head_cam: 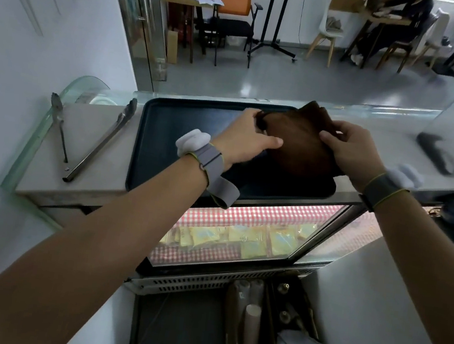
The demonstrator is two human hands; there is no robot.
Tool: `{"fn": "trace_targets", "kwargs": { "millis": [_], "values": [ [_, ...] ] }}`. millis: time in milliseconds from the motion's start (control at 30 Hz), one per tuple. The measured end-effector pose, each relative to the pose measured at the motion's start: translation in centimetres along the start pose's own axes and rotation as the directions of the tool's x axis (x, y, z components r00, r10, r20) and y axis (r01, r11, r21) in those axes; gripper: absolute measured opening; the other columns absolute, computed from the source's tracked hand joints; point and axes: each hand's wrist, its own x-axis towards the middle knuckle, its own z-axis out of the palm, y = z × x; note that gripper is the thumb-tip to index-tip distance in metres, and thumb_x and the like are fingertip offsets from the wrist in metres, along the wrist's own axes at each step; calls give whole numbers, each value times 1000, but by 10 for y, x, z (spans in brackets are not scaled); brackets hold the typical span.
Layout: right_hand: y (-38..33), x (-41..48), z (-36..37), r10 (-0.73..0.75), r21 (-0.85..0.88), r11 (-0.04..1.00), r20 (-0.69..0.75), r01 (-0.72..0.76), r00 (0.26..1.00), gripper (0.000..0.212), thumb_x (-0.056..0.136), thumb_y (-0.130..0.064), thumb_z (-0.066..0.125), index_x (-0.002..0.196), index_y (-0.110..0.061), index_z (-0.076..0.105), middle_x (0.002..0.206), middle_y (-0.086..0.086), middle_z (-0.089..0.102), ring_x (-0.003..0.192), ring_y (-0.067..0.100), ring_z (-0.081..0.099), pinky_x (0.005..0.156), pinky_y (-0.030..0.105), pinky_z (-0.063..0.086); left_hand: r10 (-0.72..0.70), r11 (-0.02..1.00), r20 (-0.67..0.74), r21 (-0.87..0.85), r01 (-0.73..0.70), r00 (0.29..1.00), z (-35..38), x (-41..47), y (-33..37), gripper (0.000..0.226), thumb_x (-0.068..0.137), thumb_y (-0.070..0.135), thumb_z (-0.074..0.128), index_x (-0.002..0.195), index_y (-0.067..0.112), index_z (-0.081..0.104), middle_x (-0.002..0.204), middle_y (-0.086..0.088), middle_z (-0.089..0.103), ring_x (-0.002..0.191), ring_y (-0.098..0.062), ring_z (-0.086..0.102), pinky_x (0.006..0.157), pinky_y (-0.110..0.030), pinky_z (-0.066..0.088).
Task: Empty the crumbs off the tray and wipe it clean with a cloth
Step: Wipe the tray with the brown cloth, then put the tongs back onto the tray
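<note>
Head view: dark tray [184, 138] lies flat on top of the lit display case [241, 238], on the tabletop [87, 142] beside two metal tongs [102, 140]. Both hands sit over the tray's far right part holding a brown cloth [299, 146]. Left hand [247, 140]: fingers curled round the cloth's left edge, thumb laid flat across the top. Right hand [349, 152]: fingers bent and pinching the right edge. Cloth looks bunched or half folded, one corner sticking up past the tray's far rim. No crumbs visible on the bare tray surface, though the dark finish and blur make that hard to tell.

Step in hand, as a guess: getting the cloth folded or gathered into a pad for wiping. To do it well: make a flat pad so the face meets the tray evenly, free one hand to pin the tray near its rim so it won't slide on the case, then wipe in overlapping strokes and work into the raised rim and corners.
</note>
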Motion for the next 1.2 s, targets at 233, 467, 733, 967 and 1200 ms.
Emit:
{"fn": "trace_targets", "kwargs": {
  "millis": [233,467,733,967,1200],
  "values": [
    [33,25,-49,141,23,990,-93,-139,986,32,93,-17,63,123,-7,65,111,20,68,94,28,64,93,43,54,97,976,236,168,-139,967,56,15,11,91,88,20,70,158,22,13,150,-18,45,133,-29,52,110,-43,45],
    [63,39,-80,152,-150,973,-172,-178,973,37,91,-23,64,128,-15,63,113,15,69,100,27,65,94,40,52,250,580,324,705,-409,913,102,22,20,51,101,15,44,149,29,42,156,1,39,140,-32,36,108,-54,39],
    [67,34,-70,-114,-640,766,-39,63,993,56,94,-44,45,140,-14,49,137,17,56,127,39,47,107,48,36,168,434,358,810,-395,918,126,32,13,43,102,37,38,144,32,49,147,4,48,138,-32,34,107,-53,35],
    [80,38,-45,128,-782,617,206,85,970,56,101,-52,23,155,-42,11,165,0,10,151,33,7,119,52,6,161,426,352,818,-386,922,126,31,12,43,101,40,38,142,33,49,145,5,51,138,-32,36,109,-52,31],
    [71,36,-46,140,-758,649,201,63,970,56,102,-50,27,155,-37,17,164,4,14,150,35,11,120,53,8,200,522,314,768,-372,928,115,21,15,50,100,36,48,148,27,42,153,-3,40,135,-36,42,106,-50,39]
  ]
}}
